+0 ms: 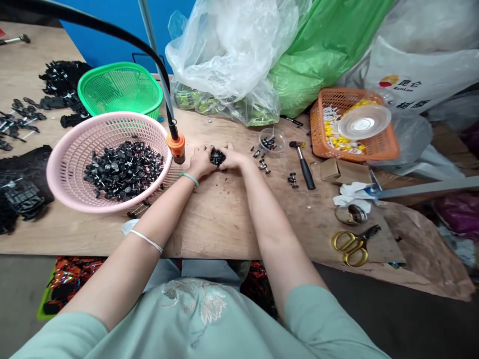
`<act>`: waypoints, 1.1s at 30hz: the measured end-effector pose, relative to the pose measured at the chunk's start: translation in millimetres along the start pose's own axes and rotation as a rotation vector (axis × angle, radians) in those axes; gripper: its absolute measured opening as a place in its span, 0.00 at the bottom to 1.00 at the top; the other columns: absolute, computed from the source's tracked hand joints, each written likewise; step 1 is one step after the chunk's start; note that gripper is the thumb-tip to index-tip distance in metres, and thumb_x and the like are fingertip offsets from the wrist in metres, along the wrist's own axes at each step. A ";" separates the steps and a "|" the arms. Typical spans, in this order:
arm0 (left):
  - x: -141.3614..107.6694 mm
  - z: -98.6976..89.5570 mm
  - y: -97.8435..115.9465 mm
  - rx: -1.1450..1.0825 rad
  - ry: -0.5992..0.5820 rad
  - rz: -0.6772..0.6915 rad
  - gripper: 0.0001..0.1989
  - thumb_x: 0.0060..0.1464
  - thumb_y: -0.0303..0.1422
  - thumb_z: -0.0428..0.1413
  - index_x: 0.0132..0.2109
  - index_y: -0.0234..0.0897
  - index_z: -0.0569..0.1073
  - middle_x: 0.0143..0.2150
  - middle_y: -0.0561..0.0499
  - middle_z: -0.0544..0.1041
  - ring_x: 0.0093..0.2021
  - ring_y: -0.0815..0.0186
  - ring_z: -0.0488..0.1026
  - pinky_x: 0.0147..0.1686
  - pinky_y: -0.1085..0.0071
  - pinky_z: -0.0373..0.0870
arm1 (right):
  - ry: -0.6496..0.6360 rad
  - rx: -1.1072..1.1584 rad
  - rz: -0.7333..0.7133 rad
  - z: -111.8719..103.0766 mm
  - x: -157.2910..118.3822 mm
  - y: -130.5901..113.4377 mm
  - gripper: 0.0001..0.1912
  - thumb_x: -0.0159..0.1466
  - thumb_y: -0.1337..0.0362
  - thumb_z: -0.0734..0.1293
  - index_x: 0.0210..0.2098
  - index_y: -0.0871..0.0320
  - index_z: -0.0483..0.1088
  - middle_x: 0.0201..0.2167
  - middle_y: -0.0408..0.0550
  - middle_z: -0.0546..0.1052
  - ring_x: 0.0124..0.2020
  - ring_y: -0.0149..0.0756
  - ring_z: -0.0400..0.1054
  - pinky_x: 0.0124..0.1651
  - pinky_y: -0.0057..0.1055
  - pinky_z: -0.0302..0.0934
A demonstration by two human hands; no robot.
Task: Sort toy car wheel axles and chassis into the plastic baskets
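Both hands meet near the middle of the wooden table (213, 214), around a small cluster of black parts (217, 157). My left hand (202, 161) is curled against the left side of the cluster, and my right hand (232, 157) wraps round its right side. Left of my hands is a pink basket (60, 169) holding many black wheeled parts (123, 167). An orange-tipped power screwdriver (176, 147) hangs just above and left of my left hand. Small wheel-and-axle pieces (264, 166) lie to the right of my right hand, below a clear round dish (280, 141).
A green basket (119, 89) stands behind the pink one. On the right are a hammer (305, 167), an orange basket (318, 139) of yellow and white parts, a small cardboard box (346, 172) and gold-handled scissors (355, 244). Plastic bags (239, 50) line the back.
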State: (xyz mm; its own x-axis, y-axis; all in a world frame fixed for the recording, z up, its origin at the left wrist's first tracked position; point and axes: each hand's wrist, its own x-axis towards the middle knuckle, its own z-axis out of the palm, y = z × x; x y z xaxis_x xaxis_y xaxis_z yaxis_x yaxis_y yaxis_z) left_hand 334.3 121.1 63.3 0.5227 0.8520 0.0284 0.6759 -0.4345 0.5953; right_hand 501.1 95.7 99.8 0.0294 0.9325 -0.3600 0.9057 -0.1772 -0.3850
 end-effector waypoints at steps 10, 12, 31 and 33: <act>-17.0 1.4 25.3 -0.476 0.187 0.085 0.23 0.49 0.22 0.61 0.54 0.36 0.77 0.54 0.43 0.80 0.55 0.56 0.76 0.59 0.61 0.72 | 0.359 0.280 -0.169 12.7 -55.2 4.2 0.31 0.48 0.72 0.71 0.53 0.55 0.70 0.56 0.51 0.65 0.62 0.47 0.65 0.72 0.45 0.57; -38.7 -11.8 38.9 -0.543 0.248 0.166 0.23 0.49 0.22 0.61 0.54 0.37 0.77 0.53 0.44 0.80 0.54 0.56 0.76 0.58 0.61 0.73 | 0.479 0.264 -0.240 6.7 -87.1 -8.0 0.28 0.50 0.70 0.72 0.51 0.53 0.71 0.53 0.49 0.66 0.61 0.49 0.66 0.71 0.49 0.59; -170.9 -200.8 -166.1 -0.381 0.450 -0.035 0.26 0.39 0.36 0.71 0.49 0.45 0.76 0.56 0.50 0.80 0.70 0.38 0.64 0.72 0.26 0.44 | 0.346 0.071 -0.598 85.8 -52.1 -259.6 0.39 0.60 0.82 0.69 0.69 0.56 0.63 0.76 0.53 0.57 0.73 0.46 0.58 0.75 0.47 0.56; -179.5 -194.9 -160.6 -0.293 0.543 0.012 0.21 0.46 0.37 0.66 0.50 0.49 0.76 0.60 0.51 0.78 0.73 0.40 0.62 0.71 0.26 0.45 | 0.460 0.085 -0.664 96.1 -72.8 -222.7 0.27 0.66 0.77 0.67 0.64 0.55 0.69 0.71 0.51 0.66 0.71 0.40 0.61 0.75 0.41 0.57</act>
State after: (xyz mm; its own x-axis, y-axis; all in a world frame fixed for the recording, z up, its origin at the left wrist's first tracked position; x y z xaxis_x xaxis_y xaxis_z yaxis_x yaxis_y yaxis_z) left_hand 30.7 94.9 119.0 0.1384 0.9081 0.3953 0.4603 -0.4124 0.7862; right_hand 256.6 37.1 130.1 -0.3150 0.8844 0.3445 0.7610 0.4522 -0.4652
